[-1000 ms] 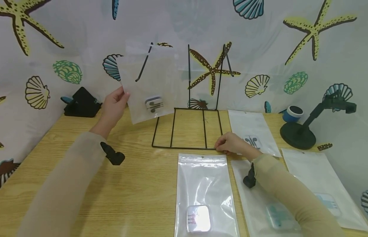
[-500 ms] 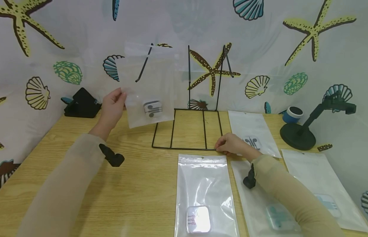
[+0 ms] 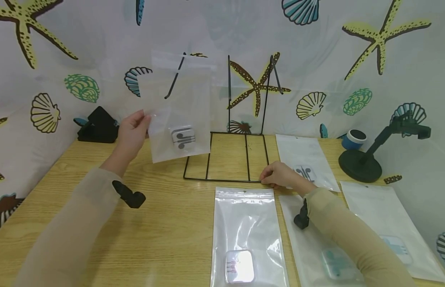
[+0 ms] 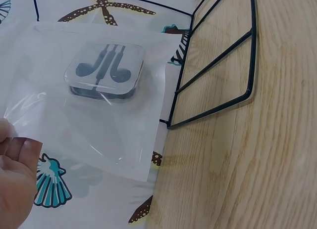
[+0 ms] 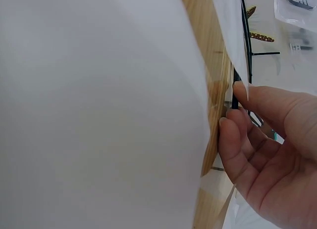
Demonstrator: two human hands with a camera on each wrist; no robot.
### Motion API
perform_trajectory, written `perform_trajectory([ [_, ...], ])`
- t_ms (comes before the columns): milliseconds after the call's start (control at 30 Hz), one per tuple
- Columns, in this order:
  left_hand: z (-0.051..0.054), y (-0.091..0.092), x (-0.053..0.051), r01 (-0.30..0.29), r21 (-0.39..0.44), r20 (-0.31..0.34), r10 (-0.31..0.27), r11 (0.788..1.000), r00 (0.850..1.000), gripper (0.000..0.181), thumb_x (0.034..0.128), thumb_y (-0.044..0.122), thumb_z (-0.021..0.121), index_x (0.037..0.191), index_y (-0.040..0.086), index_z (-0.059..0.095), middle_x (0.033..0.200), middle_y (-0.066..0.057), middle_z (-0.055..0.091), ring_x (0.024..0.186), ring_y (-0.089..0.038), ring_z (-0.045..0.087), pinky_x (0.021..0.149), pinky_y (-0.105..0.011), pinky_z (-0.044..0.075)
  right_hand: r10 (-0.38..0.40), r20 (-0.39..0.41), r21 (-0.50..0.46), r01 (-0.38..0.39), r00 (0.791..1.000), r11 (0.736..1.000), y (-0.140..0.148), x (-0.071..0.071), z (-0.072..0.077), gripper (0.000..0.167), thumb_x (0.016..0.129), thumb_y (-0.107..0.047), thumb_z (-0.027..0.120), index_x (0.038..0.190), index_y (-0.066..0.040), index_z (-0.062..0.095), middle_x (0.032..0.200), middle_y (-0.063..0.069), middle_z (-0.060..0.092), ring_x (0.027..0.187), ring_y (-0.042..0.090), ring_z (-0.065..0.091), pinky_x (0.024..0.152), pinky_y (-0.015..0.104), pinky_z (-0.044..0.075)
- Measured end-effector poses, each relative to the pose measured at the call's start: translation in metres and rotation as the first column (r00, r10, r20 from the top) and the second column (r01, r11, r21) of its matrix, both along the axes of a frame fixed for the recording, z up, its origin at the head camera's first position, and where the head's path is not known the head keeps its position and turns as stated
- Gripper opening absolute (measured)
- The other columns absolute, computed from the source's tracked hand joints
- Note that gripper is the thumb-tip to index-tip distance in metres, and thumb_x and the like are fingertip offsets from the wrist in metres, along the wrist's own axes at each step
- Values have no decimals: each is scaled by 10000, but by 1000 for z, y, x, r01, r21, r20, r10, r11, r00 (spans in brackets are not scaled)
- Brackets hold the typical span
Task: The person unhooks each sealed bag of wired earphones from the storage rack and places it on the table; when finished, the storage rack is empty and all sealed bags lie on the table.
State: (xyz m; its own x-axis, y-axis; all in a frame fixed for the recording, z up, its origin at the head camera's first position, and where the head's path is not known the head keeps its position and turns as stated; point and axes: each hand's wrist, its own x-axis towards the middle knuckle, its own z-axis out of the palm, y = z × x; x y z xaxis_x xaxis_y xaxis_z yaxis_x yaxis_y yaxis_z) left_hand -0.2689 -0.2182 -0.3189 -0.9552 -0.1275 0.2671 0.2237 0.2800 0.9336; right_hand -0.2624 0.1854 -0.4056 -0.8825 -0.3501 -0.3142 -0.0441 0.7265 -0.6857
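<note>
A clear zip bag (image 3: 193, 103) with boxed earphones (image 3: 183, 138) inside hangs at the left arm of a black wire display rack (image 3: 229, 79). That arm shows through the bag's top; whether it passes through the bag's hole I cannot tell. My left hand (image 3: 130, 133) pinches the bag's left edge between thumb and fingers. In the left wrist view the earphone case (image 4: 104, 70) sits low in the bag, beside the rack's base. My right hand (image 3: 281, 174) pinches the base's front right corner; the right wrist view shows a black rod (image 5: 235, 98) at its fingertips.
On the right, several more bags lie on the table: a near one (image 3: 247, 223), a far one (image 3: 301, 151), one under the right arm (image 3: 294, 211) and one at the far right (image 3: 373, 199). Behind them are a black stand (image 3: 360, 163) and a blue-and-white jar (image 3: 353, 139). A black holder (image 3: 98, 127) stands back left.
My left hand has moved slightly down and left, still pinching the bag. The bag's lower edge has swung down and left. The right hand and rack have stayed put.
</note>
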Motion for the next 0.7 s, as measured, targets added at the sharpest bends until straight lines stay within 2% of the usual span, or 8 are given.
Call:
perform_trajectory([
  [200, -1, -5, 11, 27, -16, -3, -27, 1000, 1000, 431, 976, 253, 457, 1292, -36, 497, 1072, -100, 555, 792, -36, 576, 644, -157, 509, 2, -1, 1, -2, 1000, 1000, 0, 0, 0, 46, 848, -63, 665, 839, -57, 710, 683, 8, 594, 554, 128, 502, 491, 239, 476],
  [300, -1, -7, 16, 45, -2, -6, -45, 999, 999, 436, 972, 249, 465, 1289, -49, 496, 1035, -64, 569, 786, -34, 585, 657, -164, 514, 4, -1, 2, -4, 1000, 1000, -1, 0, 0, 48, 848, -58, 664, 842, -52, 711, 680, 10, 595, 554, 129, 504, 494, 242, 482],
  [400, -1, -10, 22, 65, 37, 14, -66, 997, 998, 468, 967, 235, 480, 1328, -62, 448, 993, -28, 563, 771, -31, 580, 654, -154, 511, 5, -2, 1, -5, 1000, 1000, -1, 1, 1, 49, 847, -54, 664, 847, -48, 713, 685, 10, 601, 557, 129, 508, 502, 247, 492],
  [533, -2, -12, 30, 79, 41, 37, -81, 996, 996, 488, 967, 246, 482, 1343, -60, 427, 985, -13, 551, 784, -34, 576, 662, -155, 511, 8, 0, 0, -8, 1000, 1000, -1, 1, 1, 53, 848, -58, 664, 860, -48, 715, 706, 10, 614, 566, 132, 518, 515, 255, 504],
  [700, -1, -15, 42, 94, -24, 72, -92, 995, 993, 512, 967, 327, 451, 1361, 1, 431, 1108, -64, 517, 896, -68, 565, 738, -174, 504, 14, -10, 8, -14, 1000, 1000, 0, 0, 1, 56, 850, -66, 665, 870, -52, 715, 725, 9, 621, 578, 137, 525, 522, 257, 506],
])
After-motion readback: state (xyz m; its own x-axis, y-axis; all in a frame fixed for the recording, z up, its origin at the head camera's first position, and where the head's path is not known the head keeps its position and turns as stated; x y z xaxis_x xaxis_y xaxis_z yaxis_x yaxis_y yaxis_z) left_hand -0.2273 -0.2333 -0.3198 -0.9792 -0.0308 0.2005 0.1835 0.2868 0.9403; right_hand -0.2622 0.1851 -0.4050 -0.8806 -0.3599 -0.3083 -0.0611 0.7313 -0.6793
